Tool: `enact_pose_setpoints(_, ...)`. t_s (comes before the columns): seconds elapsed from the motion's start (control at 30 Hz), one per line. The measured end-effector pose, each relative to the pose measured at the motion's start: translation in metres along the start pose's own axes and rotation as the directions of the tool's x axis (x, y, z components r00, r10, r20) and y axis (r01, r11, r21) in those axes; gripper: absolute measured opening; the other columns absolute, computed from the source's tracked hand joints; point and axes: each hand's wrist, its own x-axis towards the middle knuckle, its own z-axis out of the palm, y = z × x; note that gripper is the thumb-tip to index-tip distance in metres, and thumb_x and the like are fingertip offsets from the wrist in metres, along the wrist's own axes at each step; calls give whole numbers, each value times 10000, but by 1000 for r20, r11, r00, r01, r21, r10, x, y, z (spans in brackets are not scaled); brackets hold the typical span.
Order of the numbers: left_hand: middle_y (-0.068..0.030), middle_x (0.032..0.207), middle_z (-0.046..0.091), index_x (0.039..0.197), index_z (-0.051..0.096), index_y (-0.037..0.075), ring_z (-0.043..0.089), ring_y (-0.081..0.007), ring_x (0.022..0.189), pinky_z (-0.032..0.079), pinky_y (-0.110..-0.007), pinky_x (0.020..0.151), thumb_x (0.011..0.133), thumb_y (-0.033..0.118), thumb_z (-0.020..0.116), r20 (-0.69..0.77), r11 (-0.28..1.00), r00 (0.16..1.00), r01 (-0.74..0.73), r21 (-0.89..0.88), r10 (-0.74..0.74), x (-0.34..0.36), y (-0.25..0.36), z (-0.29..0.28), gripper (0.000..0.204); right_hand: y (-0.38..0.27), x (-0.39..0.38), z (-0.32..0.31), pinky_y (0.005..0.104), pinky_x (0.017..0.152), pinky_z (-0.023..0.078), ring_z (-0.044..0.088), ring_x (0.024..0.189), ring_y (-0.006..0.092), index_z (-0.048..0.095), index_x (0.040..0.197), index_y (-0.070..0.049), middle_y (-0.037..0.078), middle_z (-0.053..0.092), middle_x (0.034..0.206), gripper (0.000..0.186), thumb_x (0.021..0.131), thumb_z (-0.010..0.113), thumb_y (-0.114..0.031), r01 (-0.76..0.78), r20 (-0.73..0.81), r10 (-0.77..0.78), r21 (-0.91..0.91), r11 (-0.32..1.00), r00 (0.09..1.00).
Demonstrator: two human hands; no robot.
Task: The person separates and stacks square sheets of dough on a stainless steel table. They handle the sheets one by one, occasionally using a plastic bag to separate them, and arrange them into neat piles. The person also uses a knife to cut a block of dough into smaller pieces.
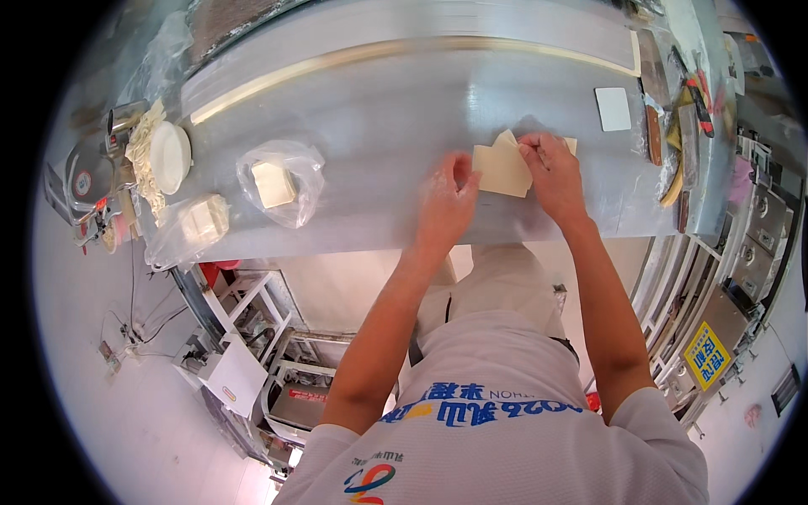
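Thin, pale square dough wrappers (503,171) lie fanned out on the metal tabletop (370,160), in front of me and to the right. My right hand (555,172) pinches them near their upper right, with one corner standing up beside the fingertips and another piece showing behind the hand. At the wrappers' left edge is my left hand (449,195), slightly blurred, its fingers curled and thumb bent in. Whatever those left fingers hold, if anything, is too small to make out.
Two stacks of wrappers sit left in clear plastic bags, one opened (274,185), one nearer the edge (204,220). A white bowl (171,158) stands beyond. Rightward are a white card (613,109), a knife (653,135) and other tools. A long wooden strip (370,52) crosses the back.
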Motion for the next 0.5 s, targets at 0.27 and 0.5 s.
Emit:
enact_pose_setpoints(0.27, -83, 1216, 683, 1198, 705, 68, 575, -257, 1169, 507, -397, 925, 869, 239, 853, 274, 998, 960, 66, -23, -57, 25, 57, -5, 399, -31, -19, -48, 299, 892, 487, 611, 964, 126, 668, 1117, -36, 2, 681, 1009, 159, 1070, 658, -188, -84, 160, 17, 419, 904, 987)
enact_pose_setpoints(0.5, 5, 950, 697, 1100, 682, 39, 629, -88, 901, 492, -270, 838, 878, 230, 893, 494, 870, 868, 277, -407, -45, 18, 63, -24, 361, -37, -33, -66, 274, 907, 485, 600, 967, 85, 683, 1142, -41, -14, 674, 1053, 170, 1076, 663, -197, -233, 232, 98, 675, 700, 968)
